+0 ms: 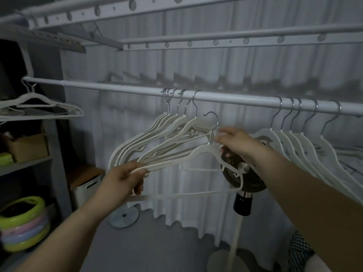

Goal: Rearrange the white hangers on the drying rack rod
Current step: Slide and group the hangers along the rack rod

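White hanger [188, 156] hangs clear of the rod [137, 89], hook free: left hand [125, 179] grips its shoulder tip, right hand [233, 142] pinches the neck, likely steadying it for rehanging.

Fan [252, 182], cardboard box [27, 148], curtain [137, 65]

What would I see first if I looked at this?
The left hand and right hand hold one white hanger in the middle, its hook below the rod. Two bunches of hangers hang on the rod: a middle bunch behind it and a right bunch.
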Tool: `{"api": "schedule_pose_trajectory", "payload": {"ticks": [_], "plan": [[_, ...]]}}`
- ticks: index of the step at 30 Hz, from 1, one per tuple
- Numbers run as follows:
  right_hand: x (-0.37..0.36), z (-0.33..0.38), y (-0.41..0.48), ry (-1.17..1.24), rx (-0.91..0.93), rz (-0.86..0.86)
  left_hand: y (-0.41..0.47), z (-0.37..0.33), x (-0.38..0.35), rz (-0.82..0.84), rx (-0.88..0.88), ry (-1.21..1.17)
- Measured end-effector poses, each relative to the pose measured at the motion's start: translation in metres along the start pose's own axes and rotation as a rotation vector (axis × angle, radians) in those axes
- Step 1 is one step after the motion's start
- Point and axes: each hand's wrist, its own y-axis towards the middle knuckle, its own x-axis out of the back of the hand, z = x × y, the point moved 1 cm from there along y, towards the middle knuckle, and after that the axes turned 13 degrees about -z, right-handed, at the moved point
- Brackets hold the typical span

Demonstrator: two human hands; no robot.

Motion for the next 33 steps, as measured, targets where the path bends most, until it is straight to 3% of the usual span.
{"api": "schedule_pose_trajectory", "payload": {"ticks": [3, 13, 21, 33], "plan": [[-0.008, 0.009, -0.011, 0.059, 0.025, 0.17, -0.003, 0.012, 0.024, -0.021, 0.047, -0.038], [-0.02, 0.037, -0.05, 0.382, -0.028, 0.275, -0.012, 0.032, 0.075, -0.067, 0.166, -0.095], [-0.015, 0.057, -0.105, 0.111, 0.105, 0.183, -0.021, 0.043, 0.067, 0.03, 0.202, 0.214], [0.002, 0.069, -0.148, 0.325, -0.121, 0.189, -0.044, 0.027, 0.003, 0.254, 0.122, 0.15]]}}
